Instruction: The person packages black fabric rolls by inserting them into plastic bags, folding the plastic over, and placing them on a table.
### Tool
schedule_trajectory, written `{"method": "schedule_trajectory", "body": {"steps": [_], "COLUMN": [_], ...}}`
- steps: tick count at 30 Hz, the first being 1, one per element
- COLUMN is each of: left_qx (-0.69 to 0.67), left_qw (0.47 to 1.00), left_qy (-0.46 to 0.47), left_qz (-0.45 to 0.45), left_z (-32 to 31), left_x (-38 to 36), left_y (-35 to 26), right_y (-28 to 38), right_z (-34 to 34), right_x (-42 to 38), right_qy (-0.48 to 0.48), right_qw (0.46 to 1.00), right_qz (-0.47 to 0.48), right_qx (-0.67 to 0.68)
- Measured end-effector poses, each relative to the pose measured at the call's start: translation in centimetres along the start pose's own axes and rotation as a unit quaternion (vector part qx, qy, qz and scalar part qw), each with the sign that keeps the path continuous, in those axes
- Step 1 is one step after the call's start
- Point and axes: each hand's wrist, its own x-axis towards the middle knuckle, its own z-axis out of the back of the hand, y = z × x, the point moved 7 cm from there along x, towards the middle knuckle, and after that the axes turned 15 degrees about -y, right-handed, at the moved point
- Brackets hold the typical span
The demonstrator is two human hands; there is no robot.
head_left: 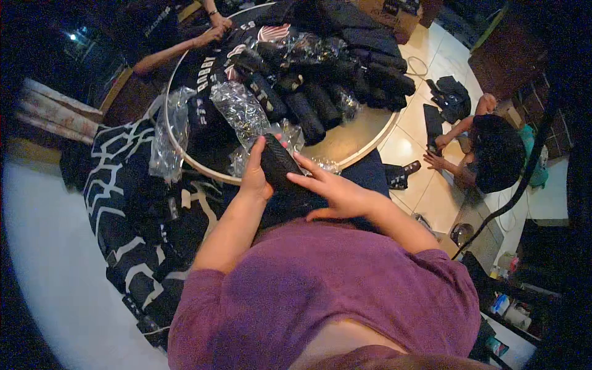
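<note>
My left hand is wrapped around a tightly rolled black cloth bundle, holding it tilted at the table's near edge. On the bundle's right side rest the fingertips of my right hand, its fingers stretched out and apart. Just beyond, a crumpled clear plastic bag lies on the round table. Several similar black rolls are heaped further back, some in clear plastic. The bundle's underside is hidden.
Black printed cloth covers the table's left part, where a person's hands rest at the far edge. Another clear bag hangs over the rim. At right, a second person sits on the tiled floor handling dark cloth.
</note>
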Motion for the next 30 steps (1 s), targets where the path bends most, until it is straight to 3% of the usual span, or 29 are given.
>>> {"method": "schedule_trajectory", "body": {"steps": [3, 6, 8, 12, 15, 23, 25, 27, 29, 30], "left_qx": [-0.001, 0.009, 0.071, 0.019, 0.036, 0.06, 0.11, 0.135, 0.101, 0.14], "left_qw": [0.998, 0.998, 0.994, 0.996, 0.996, 0.991, 0.98, 0.968, 0.971, 0.964], "left_qy": [0.041, 0.017, 0.062, 0.088, 0.074, 0.098, 0.107, 0.133, 0.143, 0.145], "left_qz": [-0.051, -0.052, -0.048, -0.011, -0.04, -0.066, -0.123, -0.164, -0.162, -0.17], "left_z": [-3.9, -4.7, -5.5, -7.0, -7.6, -9.6, -9.9, -10.9, -11.4, -11.2], "left_x": [-1.3, -0.5, -0.4, -1.0, -1.1, -3.1, -3.3, -5.1, -6.3, -6.2], "left_y": [-2.1, -3.1, -3.2, -3.5, -4.0, -4.1, -4.6, -4.6, -4.2, -4.1], "right_y": [0.0, 0.7, 0.9, 2.2, 2.4, 2.4, 2.2, 2.7, 3.2, 3.5], "right_z": [0.8, 2.3, 2.8, 4.2, 5.0, 6.4, 6.6, 7.8, 8.7, 8.5], "right_x": [0.7, 1.3, 1.6, 2.4, 3.0, 3.6, 3.8, 4.1, 4.5, 5.2], "right_qy": [-0.047, -0.168, -0.192, -0.243, -0.278, -0.339, -0.351, -0.423, -0.405, -0.337], "right_qw": [0.995, 0.978, 0.971, 0.951, 0.937, 0.918, 0.917, 0.894, 0.898, 0.924], "right_qz": [-0.008, 0.033, 0.047, 0.092, 0.105, 0.119, 0.116, 0.101, 0.066, 0.111], "right_qx": [-0.086, -0.117, -0.134, -0.17, -0.184, -0.169, -0.148, -0.108, -0.159, -0.141]}}
